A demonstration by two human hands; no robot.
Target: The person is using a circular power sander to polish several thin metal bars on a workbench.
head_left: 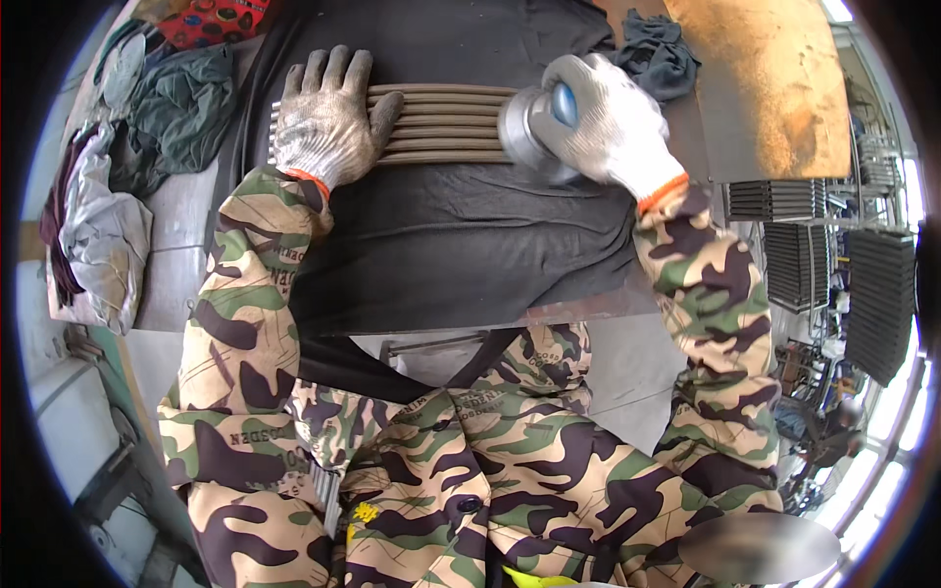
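Observation:
Both my hands wear whitish knit gloves with orange cuffs. A row of parallel brown-grey bars [446, 124] lies crosswise on a black cloth [461, 230] on the table. My left hand [331, 122] rests flat on the left end of the bars, fingers stretched out and thumb apart. My right hand [608, 118] wraps round a round silver-grey tool [524, 132] with a blue part [564, 105] showing between the fingers. This tool sits over the right end of the bars and hides it. Its lower edge is blurred, so its exact kind cannot be told.
Crumpled green cloth [181, 108] and white cloth [103, 235] lie at the left. A dark rag [655, 54] sits beyond my right hand, beside a rust-stained board [774, 88]. Stacked dark slatted panels [796, 265] stand at the right. The table's front edge faces me.

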